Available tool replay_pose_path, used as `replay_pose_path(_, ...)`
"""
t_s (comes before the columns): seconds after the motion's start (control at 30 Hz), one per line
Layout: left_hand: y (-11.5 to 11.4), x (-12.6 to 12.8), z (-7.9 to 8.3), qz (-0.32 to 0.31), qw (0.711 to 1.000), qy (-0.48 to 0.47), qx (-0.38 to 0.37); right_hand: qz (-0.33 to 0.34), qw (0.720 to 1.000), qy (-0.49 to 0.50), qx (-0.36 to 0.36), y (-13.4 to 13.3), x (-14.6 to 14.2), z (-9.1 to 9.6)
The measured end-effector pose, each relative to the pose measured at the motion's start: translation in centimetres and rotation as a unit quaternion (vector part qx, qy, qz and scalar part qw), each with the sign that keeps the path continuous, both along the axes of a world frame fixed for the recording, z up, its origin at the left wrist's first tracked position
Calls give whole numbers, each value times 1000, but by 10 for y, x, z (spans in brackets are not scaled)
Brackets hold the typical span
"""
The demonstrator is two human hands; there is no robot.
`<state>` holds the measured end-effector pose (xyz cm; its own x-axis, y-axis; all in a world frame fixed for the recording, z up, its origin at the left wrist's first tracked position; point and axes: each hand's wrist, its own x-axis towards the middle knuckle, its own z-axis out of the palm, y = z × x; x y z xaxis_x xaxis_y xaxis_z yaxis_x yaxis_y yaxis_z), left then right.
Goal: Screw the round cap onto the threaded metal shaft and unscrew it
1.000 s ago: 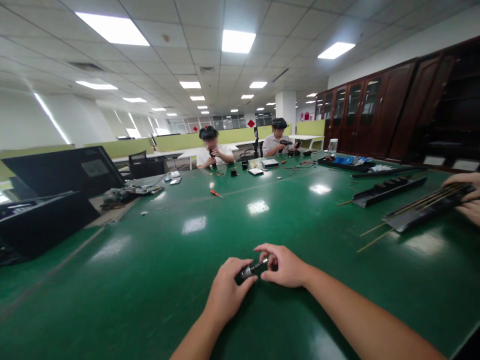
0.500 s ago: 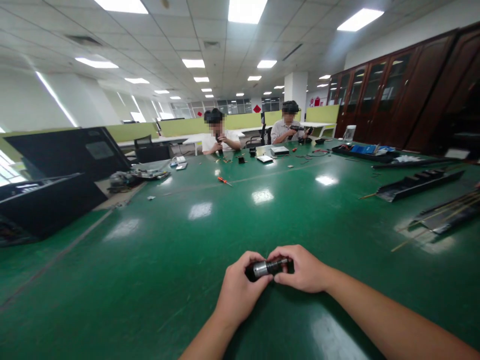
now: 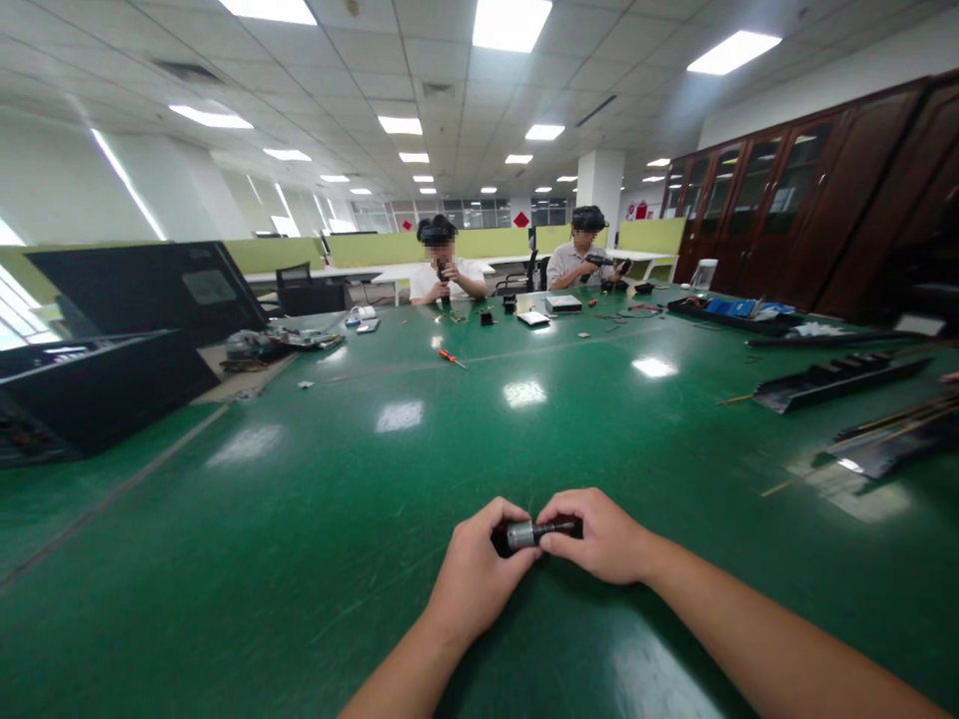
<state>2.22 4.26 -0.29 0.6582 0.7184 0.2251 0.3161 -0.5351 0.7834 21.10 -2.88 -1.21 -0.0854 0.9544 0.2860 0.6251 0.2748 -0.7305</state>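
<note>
Both of my hands meet over the near middle of the green table. Between them is a small black and silver cylindrical part, lying roughly level. My left hand is closed around its left end. My right hand pinches its right end with thumb and fingers. Most of the part is hidden under my fingers.
Black trays with thin wooden sticks lie at the right edge. A black monitor and case stand at the left. Two people wearing head cameras sit at the far end, with a red-handled screwdriver and small parts in front of them.
The view has shifted, so the hands and part sit a little further right in the picture. Another person's hands on the right-hand tray a second ago are out of view. My grip is unchanged.
</note>
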Motion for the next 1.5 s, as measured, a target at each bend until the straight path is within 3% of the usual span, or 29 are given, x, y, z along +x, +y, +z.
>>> replay_pose_path(1.5,0,1,0,12,1000,6,-9,3,999,-44,13,-1,2,1)
